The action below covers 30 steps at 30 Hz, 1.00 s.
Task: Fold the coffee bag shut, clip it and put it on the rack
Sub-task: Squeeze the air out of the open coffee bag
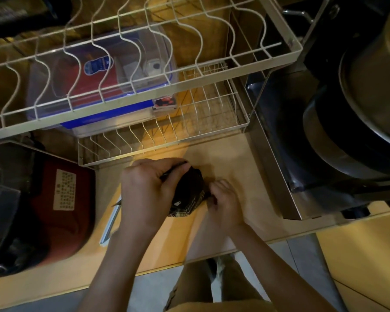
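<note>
A small dark coffee bag (188,194) with a gold-patterned lower edge rests on the wooden counter (241,176) in front of the wire rack (158,140). My left hand (149,192) grips the bag's top, fingers curled over a thin dark edge there. My right hand (223,199) pinches the bag's right lower side. Both hands cover much of the bag. I cannot make out a clip.
The rack's upper tier (131,55) overhangs a clear blue-rimmed box (104,86) on the lower tier. A red appliance (61,203) stands at left, stacked dark pots (351,122) at right. A pale flat strip (109,224) lies by my left wrist.
</note>
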{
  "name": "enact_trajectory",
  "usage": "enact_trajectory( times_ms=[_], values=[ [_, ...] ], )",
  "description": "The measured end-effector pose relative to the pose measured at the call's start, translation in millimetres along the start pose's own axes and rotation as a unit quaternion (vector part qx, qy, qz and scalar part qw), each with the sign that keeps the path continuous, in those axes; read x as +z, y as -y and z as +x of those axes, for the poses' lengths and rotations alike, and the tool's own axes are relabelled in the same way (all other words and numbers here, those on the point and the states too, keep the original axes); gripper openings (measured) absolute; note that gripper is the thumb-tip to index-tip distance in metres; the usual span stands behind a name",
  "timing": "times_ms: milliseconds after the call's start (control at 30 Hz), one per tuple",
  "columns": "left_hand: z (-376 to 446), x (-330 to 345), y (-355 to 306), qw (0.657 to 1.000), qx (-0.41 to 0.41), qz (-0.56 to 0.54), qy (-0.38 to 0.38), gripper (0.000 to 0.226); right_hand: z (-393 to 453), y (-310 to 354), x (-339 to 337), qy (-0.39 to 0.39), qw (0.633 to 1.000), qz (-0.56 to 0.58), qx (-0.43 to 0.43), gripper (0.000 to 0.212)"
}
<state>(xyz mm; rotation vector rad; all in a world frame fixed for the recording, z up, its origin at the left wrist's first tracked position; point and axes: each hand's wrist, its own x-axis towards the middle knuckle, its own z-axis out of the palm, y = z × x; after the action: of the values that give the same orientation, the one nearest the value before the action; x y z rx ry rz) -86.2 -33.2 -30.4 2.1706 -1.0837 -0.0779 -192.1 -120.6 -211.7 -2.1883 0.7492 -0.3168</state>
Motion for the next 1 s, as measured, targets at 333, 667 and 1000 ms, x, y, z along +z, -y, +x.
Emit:
enact_trajectory(
  times_ms=[333, 667, 1000],
  values=[
    [3, -7, 12, 0.998, -0.006, -0.055, 0.035, 0.020, 20, 51, -75, 0.147, 0.953, 0.253, 0.079, 0.068],
    [17, -9, 18, 0.997, 0.030, -0.043, 0.061, 0.022, 34, 69, -71, 0.138, 0.927, 0.346, 0.030, 0.049],
    [-17, -23, 53, 0.989, -0.073, -0.129, 0.001, 0.086, 36, 67, -74, 0.126, 0.922, 0.364, 0.045, 0.031]
  ],
)
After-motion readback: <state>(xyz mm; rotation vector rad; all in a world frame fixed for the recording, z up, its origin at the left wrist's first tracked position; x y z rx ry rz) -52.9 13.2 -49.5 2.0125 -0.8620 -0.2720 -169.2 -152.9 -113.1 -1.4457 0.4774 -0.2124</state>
